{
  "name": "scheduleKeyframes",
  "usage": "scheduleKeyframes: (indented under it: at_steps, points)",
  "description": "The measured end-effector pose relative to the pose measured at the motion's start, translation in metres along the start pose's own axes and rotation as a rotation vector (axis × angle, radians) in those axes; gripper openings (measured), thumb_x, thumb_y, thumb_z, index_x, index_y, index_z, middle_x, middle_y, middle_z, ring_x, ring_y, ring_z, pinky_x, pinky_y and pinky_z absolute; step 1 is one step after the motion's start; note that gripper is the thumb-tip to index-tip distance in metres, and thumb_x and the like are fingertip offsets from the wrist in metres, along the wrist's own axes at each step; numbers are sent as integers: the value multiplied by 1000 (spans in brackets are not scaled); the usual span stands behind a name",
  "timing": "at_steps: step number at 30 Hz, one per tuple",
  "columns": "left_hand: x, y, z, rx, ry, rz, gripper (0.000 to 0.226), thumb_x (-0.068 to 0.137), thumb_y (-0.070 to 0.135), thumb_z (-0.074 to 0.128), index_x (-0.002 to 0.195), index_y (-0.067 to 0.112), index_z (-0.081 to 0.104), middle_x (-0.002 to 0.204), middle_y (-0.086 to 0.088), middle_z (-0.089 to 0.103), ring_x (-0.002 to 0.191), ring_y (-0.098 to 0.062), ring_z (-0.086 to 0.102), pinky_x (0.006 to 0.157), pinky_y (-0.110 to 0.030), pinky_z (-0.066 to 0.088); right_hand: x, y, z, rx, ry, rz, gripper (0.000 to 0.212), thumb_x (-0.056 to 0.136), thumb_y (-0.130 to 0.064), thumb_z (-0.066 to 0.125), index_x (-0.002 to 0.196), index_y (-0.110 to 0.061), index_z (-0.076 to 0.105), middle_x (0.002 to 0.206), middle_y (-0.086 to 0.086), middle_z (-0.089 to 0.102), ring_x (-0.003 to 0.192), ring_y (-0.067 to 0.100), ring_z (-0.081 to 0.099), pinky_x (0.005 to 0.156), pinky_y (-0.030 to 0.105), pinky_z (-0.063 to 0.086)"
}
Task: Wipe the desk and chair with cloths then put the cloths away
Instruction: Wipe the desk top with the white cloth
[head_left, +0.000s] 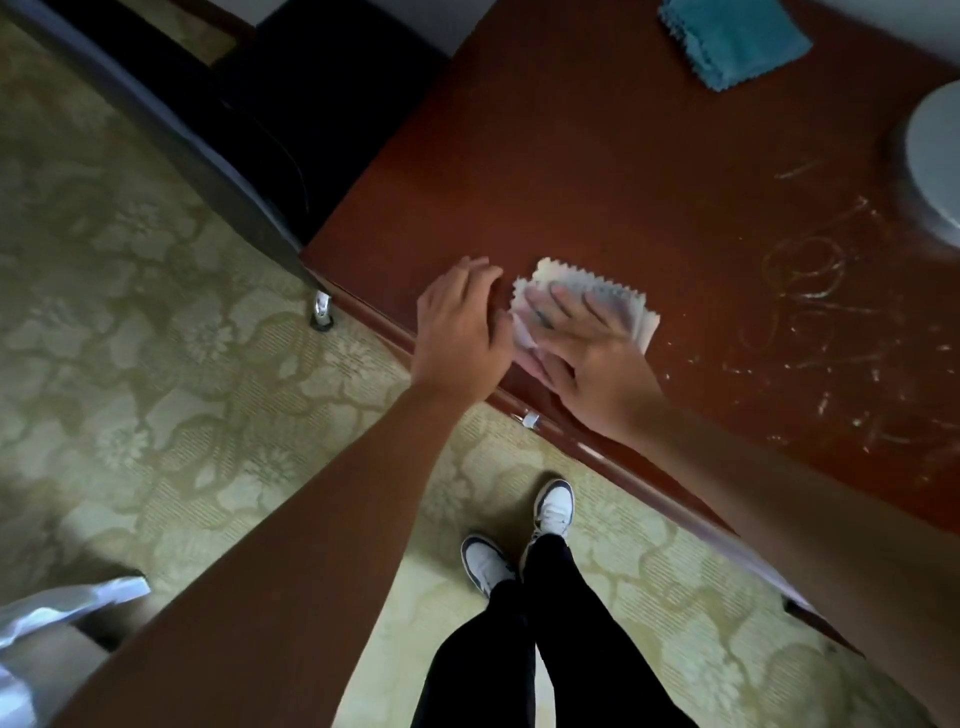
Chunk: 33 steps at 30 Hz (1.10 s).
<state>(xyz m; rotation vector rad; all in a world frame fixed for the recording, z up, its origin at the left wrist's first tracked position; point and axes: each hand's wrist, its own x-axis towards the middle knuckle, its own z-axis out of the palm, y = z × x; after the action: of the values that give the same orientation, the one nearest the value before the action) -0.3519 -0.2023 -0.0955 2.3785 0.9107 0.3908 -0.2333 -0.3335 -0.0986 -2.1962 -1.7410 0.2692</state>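
Flat, right hand (587, 353) – pressing cloth (618, 301)

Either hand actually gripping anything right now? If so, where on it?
No grip. The right hand presses flat on the middle of the pale cloth; the left hand rests on the desk edge, holding nothing.

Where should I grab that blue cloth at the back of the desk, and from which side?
Pinch the blue cloth by its near zigzag-edged corner, coming from above on the side toward you. It lies folded and flat on the desk, apart from the white cloth under the right hand, so probably only an edge or corner offers anything to pinch.
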Motion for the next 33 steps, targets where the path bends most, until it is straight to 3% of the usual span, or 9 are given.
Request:
scheduleKeyframes:
  at_steps: [5,9,13,16,19,23,25,29,33]
  points:
    - [3,2,9,-69,120,-85,39,94,10,48,132,8,60,139,-4,58,137,-21,45,115,-37,29,18,46,-23,-20,-12,162,46,103,-35,37,146,-20,43,155,3,36,147,26,26,118,53,22]
    - [0,-3,7,-111,118,-59,41,94,7,45,131,5,62,137,-7,60,137,-23,46,116,-35,28,32,54,-24,-55,36,247,46,103,-29,40,148,-16,40,155,7,37,147,30,25,118,49,20]
    - [2,0,5,-123,90,-77,41,93,11,46,129,5,63,139,-8,58,139,-23,44,120,-37,25,-24,-28,11,-7,28,12,40,103,-30,45,140,-17,52,151,4,43,144,27,32,120,49,19]
    - [0,1,6,-108,70,-89,40,93,13,49,130,6,63,142,-6,57,140,-22,42,121,-34,22,-29,-26,8,50,-14,-94,36,101,-27,48,133,-19,59,146,1,49,141,23,38,118,48,27]
    - [-2,2,8,-100,67,-84,40,95,12,51,132,5,61,143,-7,55,141,-22,40,122,-32,20,8,22,-11,-10,-56,77,44,104,-36,40,146,-23,44,156,-1,35,148,22,23,120,48,17]
    - [2,6,9,-182,115,-171,38,97,13,47,131,7,63,139,-6,59,139,-20,43,118,-41,31,44,44,-21,-99,-21,231,48,104,-39,36,148,-20,41,157,-1,34,148,22,21,120,41,15]
    - [2,8,9,-214,133,-186,37,96,12,46,129,7,64,137,-6,61,138,-20,45,117,-41,33,32,13,-8,-68,-45,145,45,104,-39,35,145,-24,45,156,-3,36,148,20,22,119,42,14]
    - [2,9,9,-182,115,-189,37,96,12,47,129,10,65,138,-2,60,138,-18,44,117,-38,32,-11,-37,-1,106,-67,-103,35,99,-39,42,114,-26,71,134,-3,62,134,21,48,113,48,33]
    - [4,5,3,-153,71,-155,40,93,16,48,128,6,65,137,-6,60,137,-20,46,116,-39,34,26,24,-18,-84,-106,37,44,103,-46,35,141,-30,50,151,-6,43,146,17,29,119,38,17]
